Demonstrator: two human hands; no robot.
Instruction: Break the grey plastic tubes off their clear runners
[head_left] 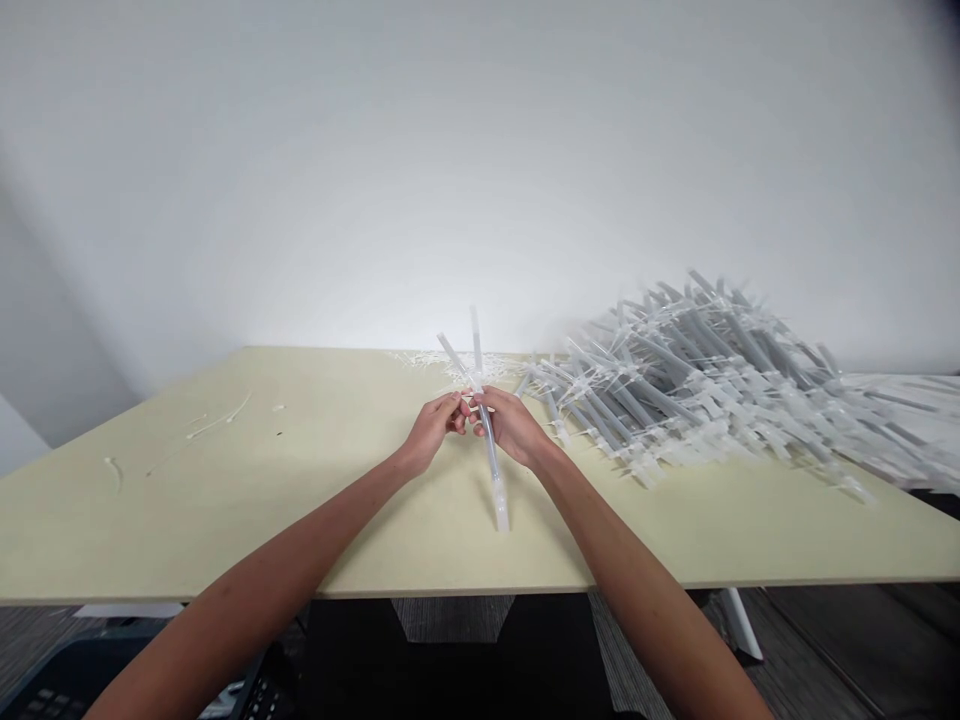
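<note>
A translucent plastic tube (493, 468) stands out in front of me above the middle of the table, splitting into two thinner arms at its far end like a Y. My right hand (513, 425) is closed around it just below the fork. My left hand (436, 428) meets it from the other side, fingertips pinched together beside the joint. Whatever thin piece those fingertips grip is too small to make out. The tube's wider, frosted near end points toward me.
A large heap of similar tubes with white ties (667, 370) covers the table's right side. Small white scraps (450, 364) lie by the wall behind my hands. Several loose thin white strips (225, 420) lie at left. A dark basket (82, 665) stands below the front left edge.
</note>
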